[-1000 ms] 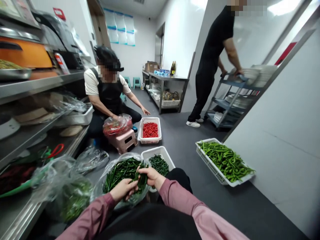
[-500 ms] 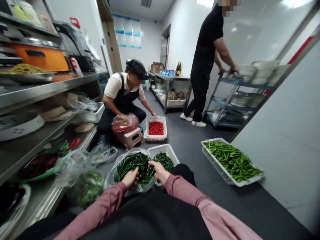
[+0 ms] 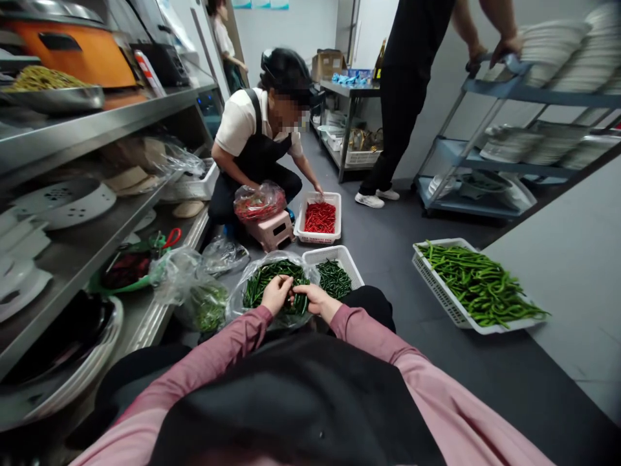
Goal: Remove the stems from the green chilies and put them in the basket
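Both my hands meet over a clear plastic bag (image 3: 236,299) filled with dark green chili peppers (image 3: 259,278). With fingertips pinched together, my left hand (image 3: 276,294) comes close to the other hand's fingers; what it pinches is too small to make out. My right hand (image 3: 316,299) is closed around a few dark green chili peppers (image 3: 299,303), its thumb and forefinger pointing left. Just beyond it stands a white basket (image 3: 356,275) holding more small dark green chilies (image 3: 334,278).
A crouching co-worker (image 3: 257,129) reaches to a white basket of red chilies (image 3: 320,218), beside a pink stool (image 3: 270,231). Long green peppers fill a basket (image 3: 439,294) at right. Steel shelving (image 3: 140,110) runs along the left. Another person grips a dish cart (image 3: 449,155).
My hands have come together above the bag, the left moving toward the right. My view has tilted down. A further person now shows in the back doorway.
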Tool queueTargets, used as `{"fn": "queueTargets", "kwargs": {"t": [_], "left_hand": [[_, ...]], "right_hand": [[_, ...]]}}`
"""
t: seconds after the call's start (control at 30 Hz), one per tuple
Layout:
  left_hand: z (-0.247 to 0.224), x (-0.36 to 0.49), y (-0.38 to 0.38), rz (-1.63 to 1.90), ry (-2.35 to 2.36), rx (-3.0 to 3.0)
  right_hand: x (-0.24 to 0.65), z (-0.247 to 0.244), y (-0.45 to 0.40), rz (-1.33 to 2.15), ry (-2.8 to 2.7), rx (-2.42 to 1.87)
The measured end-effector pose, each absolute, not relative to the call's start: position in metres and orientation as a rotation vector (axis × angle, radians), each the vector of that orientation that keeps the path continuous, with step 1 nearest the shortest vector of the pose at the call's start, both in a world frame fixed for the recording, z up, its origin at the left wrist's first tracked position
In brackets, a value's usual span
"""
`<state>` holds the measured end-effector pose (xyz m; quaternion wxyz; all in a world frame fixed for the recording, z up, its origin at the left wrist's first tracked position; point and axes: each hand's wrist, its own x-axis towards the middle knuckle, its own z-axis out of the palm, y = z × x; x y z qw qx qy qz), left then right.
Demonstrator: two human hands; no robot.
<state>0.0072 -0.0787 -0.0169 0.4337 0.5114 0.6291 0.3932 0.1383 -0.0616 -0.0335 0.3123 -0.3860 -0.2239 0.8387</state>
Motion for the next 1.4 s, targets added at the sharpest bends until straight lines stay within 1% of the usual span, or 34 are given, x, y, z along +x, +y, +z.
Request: {"fn": "queueTargets", "kwargs": {"t": [0.07, 0.17, 0.33, 0.4, 0.47, 0.53, 0.6, 0.67, 0.73, 0.83, 1.1, 1.23, 1.33, 1.4], "left_hand": [[-0.011, -0.001, -0.078, 1.066, 1.599, 1.352], [-0.002, -0.008, -0.077, 0.985, 1.566, 1.374], [0.003, -0.013, -0.077, 0.964, 1.459, 1.102], [0.001, -0.017, -0.075, 0.869, 1.372, 0.979], [-0.003, -0.020, -0.072, 0.724, 1.379, 0.986], [-0.008, -0.024, -0.071, 0.620, 1.511, 1.211], [-0.016, -0.026, -0.074, 0.547, 1.627, 1.639], [-0.026, -0.027, -0.080, 0.387, 1.586, 2.086], [-0.036, -0.028, -0.086, 0.130, 1.493, 2.313], [-0.048, -0.030, -0.088, -0.134, 1.468, 2.349], [-0.048, -0.038, -0.079, -0.257, 1.447, 2.325], [-0.054, -0.042, -0.081, -0.489, 1.424, 2.379], [-0.053, -0.046, -0.078, -0.440, 1.419, 2.368], [-0.046, -0.051, -0.072, -0.244, 1.474, 2.308]], "right_hand": [[0.143, -0.030, -0.059, 2.227, -0.568, -1.090], [0.146, -0.024, -0.058, 2.246, -0.633, -1.065], [0.146, -0.021, -0.063, 2.172, -0.881, -1.040], [0.149, -0.023, -0.063, 2.133, -1.002, -1.044], [0.154, -0.024, -0.058, 2.112, -1.026, -1.054], [0.162, -0.023, -0.049, 2.090, -0.898, -1.070], [0.170, -0.020, -0.040, 2.049, -0.703, -1.066], [0.177, -0.016, -0.034, 2.019, -0.553, -1.032], [0.179, -0.015, -0.032, 2.008, -0.511, -1.008], [0.176, -0.016, -0.037, 1.991, -0.549, -1.058], [0.178, -0.012, -0.037, 1.978, -0.597, -1.136], [0.177, -0.014, -0.030, 1.968, -0.561, -1.163], [0.174, -0.014, -0.030, 1.970, -0.570, -1.154], [0.172, -0.014, -0.032, 1.969, -0.591, -1.156]]}}
